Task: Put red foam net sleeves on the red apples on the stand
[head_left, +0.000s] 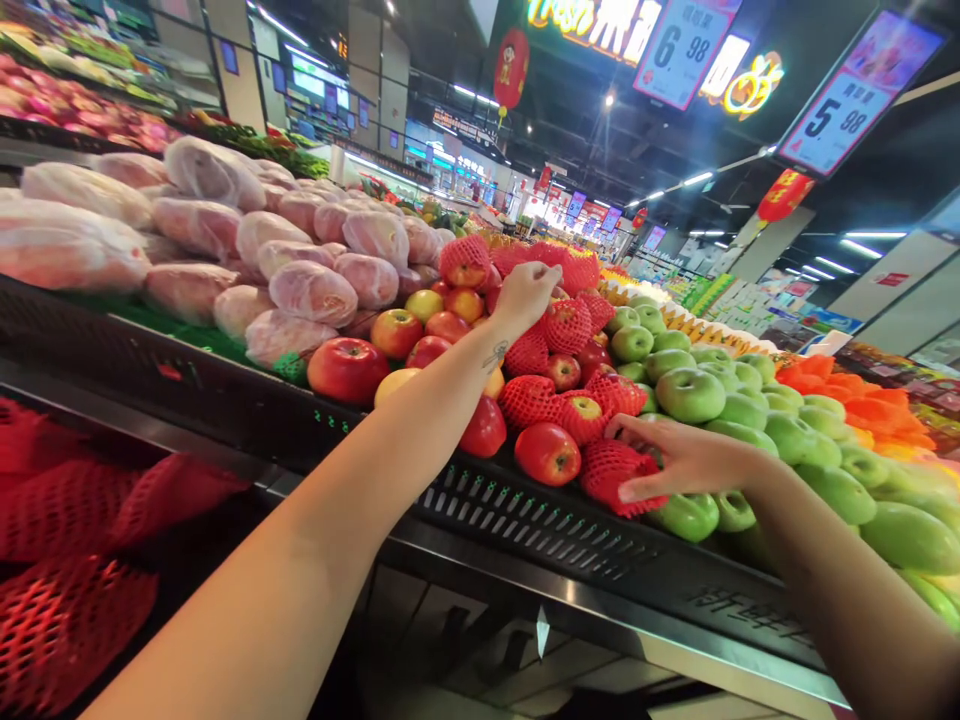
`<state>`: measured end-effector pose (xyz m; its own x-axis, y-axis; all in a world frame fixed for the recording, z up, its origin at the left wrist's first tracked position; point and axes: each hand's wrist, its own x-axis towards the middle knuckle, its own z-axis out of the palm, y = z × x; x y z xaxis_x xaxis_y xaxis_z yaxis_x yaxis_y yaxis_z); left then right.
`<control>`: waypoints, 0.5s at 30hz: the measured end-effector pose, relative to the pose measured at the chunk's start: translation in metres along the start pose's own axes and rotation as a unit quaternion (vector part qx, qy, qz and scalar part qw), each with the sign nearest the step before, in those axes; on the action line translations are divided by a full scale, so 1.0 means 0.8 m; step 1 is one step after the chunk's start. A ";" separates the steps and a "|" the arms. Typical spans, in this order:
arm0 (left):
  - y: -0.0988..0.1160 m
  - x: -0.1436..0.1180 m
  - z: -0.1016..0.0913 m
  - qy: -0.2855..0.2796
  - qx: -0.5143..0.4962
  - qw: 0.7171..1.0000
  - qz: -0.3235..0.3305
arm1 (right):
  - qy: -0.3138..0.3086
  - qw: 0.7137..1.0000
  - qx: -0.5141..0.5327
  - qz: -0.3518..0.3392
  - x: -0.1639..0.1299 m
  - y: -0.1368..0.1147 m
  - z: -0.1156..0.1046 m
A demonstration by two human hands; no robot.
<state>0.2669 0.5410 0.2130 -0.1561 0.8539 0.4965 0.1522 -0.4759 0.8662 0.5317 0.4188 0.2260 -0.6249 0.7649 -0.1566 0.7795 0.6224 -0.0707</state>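
At the lower left of the frame, red mesh sleeves are bunching in loose folds. Across the lower middle, a slotted black plastic wall is edging the display. Just above it, right of centre, a netted apple is lying left of the right hand, the nearer of the two hands; being roundish, it is showing no clear long axis. That hand is spreading wide, thumb touching the netting, fingers arching along the apple's top; I cannot tell how firmly it is gripping. Beside the netting, a bare red apple is gleaming smoothly, while green apples are filling the right side. Deeper, above centre, the left hand is curling narrow among red netting; whether it is holding anything, I cannot tell. Towards the upper left, oblong film-wrapped fruits are heaping up.
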 end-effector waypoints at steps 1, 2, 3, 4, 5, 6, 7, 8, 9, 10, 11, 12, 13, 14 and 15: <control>-0.001 0.000 -0.001 0.013 0.045 0.999 0.023 | -0.025 0.999 0.029 0.001 0.006 -0.002 -0.006; -0.002 0.000 -0.002 0.022 0.094 0.994 0.044 | -0.058 0.996 0.061 0.000 0.013 -0.003 -0.013; -0.002 -0.002 -0.004 0.026 0.146 0.987 0.061 | -0.080 0.993 0.086 -0.005 0.021 -0.004 -0.021; -0.001 -0.004 -0.006 0.029 0.198 0.977 0.070 | -0.076 0.992 0.099 -0.013 0.030 -0.004 -0.030; 0.000 -0.007 -0.008 0.030 0.251 0.965 0.070 | -0.055 0.993 0.106 -0.016 0.040 -0.003 -0.038; 0.002 -0.011 -0.010 0.032 0.301 0.951 0.061 | -0.008 0.994 0.111 -0.007 0.051 -0.001 -0.044; 0.003 -0.014 -0.012 0.036 0.347 0.936 0.044 | 0.066 0.991 0.116 0.010 0.062 0.002 -0.047; 0.004 -0.017 -0.014 0.038 0.386 0.921 0.022 | 0.160 0.979 0.120 0.035 0.073 0.005 -0.048; 0.005 -0.020 -0.015 0.037 0.417 0.908 -0.004 | 0.266 0.954 0.123 0.069 0.083 0.009 -0.046; 0.005 -0.023 -0.017 0.031 0.439 0.897 -0.029 | 0.358 0.919 0.128 0.105 0.091 0.014 -0.042; 0.004 -0.024 -0.020 0.024 0.454 0.889 -0.050 | 0.417 0.888 0.146 0.130 0.096 0.018 -0.036; 0.002 -0.024 -0.022 0.021 0.463 0.884 -0.064 | 0.445 0.867 0.180 0.137 0.099 0.023 -0.030; 0.000 -0.022 -0.024 0.028 0.463 0.883 -0.070 | 0.448 0.855 0.227 0.129 0.100 0.027 -0.023; -0.002 -0.020 -0.026 0.049 0.453 0.888 -0.061 | 0.434 0.848 0.284 0.107 0.099 0.031 -0.017; -0.004 -0.016 -0.027 0.080 0.430 0.899 -0.035 | 0.416 0.840 0.338 0.081 0.097 0.034 -0.013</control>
<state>0.2476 0.5274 0.2049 -0.3230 0.8015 0.5032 0.8230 -0.0246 0.5675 0.5042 0.4966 0.2221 -0.1030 0.8570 0.5049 0.5279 0.4773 -0.7025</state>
